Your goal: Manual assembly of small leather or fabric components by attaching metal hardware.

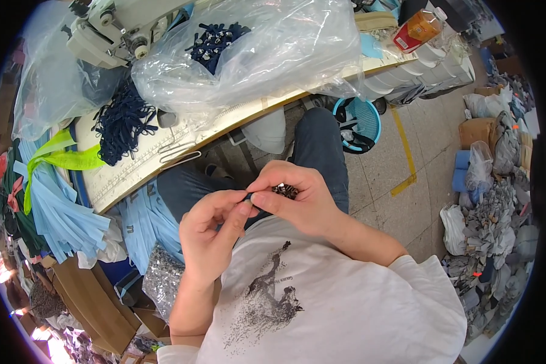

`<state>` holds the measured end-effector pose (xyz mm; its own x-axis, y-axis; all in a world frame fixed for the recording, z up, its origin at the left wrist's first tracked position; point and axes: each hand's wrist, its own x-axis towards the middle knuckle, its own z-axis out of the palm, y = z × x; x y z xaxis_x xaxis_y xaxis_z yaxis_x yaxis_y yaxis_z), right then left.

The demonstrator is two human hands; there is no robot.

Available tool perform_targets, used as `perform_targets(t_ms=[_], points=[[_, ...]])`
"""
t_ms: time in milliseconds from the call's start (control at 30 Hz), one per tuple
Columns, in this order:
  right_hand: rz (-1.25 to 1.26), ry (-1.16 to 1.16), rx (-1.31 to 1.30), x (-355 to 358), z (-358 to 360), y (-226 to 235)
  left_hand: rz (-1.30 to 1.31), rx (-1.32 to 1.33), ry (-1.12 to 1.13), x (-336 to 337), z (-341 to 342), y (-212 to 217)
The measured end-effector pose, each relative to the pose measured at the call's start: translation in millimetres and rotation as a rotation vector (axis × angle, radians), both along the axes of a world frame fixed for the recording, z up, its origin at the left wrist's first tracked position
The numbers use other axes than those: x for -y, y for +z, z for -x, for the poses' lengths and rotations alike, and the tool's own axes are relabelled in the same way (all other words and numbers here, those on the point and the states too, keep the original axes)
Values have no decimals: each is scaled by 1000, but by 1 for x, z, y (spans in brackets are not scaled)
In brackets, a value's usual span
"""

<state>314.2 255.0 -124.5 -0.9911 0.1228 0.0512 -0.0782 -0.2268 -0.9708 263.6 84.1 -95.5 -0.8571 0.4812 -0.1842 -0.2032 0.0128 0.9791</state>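
Observation:
In front of my chest, both hands meet over a small dark piece [247, 197], too small to make out fully. My left hand [209, 227] pinches it between thumb and fingertips. The thumb and index finger of my right hand [306, 200] close on it from the other side. Several small shiny metal pieces [286, 191] sit in the curl of my right hand. On the table ahead lies a heap of navy fabric loops [124, 121]. More navy loops with metal bits [215, 45] show inside a clear plastic bag [297, 54].
A sewing machine [112, 36] stands at the table's far left. Light blue fabric strips [54, 200] and a lime-green strip [64, 156] hang at the left. A blue basket [370, 124] is on the floor beyond my knee; an orange-red bottle [418, 30] stands far right. Scrap heaps [491, 212] lie right.

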Motion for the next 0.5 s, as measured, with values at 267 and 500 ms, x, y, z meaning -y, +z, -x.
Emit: perform_targets(t_ms=[267, 500], points=[[23, 20, 70, 1, 0, 1, 33, -81, -65, 8, 4, -5], [-288, -99, -45, 3, 1, 0, 51, -18, -9, 3, 2, -2]])
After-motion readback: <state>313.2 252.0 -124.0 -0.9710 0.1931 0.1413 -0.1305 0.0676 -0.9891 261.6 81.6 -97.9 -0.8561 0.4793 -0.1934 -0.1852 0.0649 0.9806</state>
